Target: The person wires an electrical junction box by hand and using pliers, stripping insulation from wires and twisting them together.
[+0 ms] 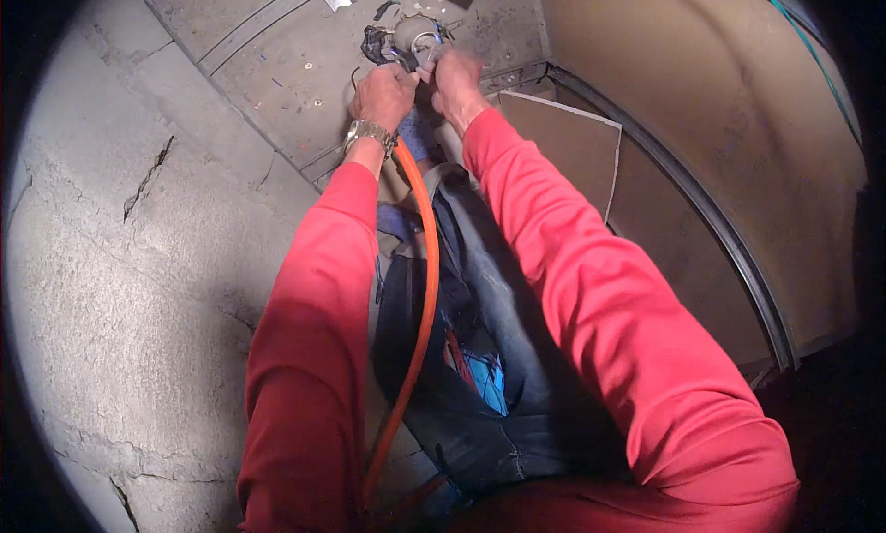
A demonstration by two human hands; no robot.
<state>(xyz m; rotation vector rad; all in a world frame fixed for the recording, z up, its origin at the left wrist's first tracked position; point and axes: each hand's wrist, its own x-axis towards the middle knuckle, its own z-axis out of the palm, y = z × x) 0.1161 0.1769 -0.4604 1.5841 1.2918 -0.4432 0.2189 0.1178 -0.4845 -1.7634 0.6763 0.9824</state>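
My left hand point(381, 97), with a metal watch point(371, 136) at its wrist, is closed at the top of the view. Close beside it, my right hand point(456, 79) is closed too, its fingertips almost meeting the left ones. A short black piece point(406, 60) shows between the hands, and a thin whitish loop point(425, 40) rises just beyond the fingers. What each hand grips is mostly hidden. From beside my left wrist an orange hose point(430, 247) curves down to the lower edge; its upper end is out of sight behind the hand.
Beyond the fingers are a round greyish object point(415, 25) and crumpled black material point(375, 46). My dark-trousered legs point(498, 293) lie below my arms. A cracked concrete surface point(185, 256) is on the left; brown panels point(701, 108), a metal track point(711, 219) and a board piece point(568, 141) are right.
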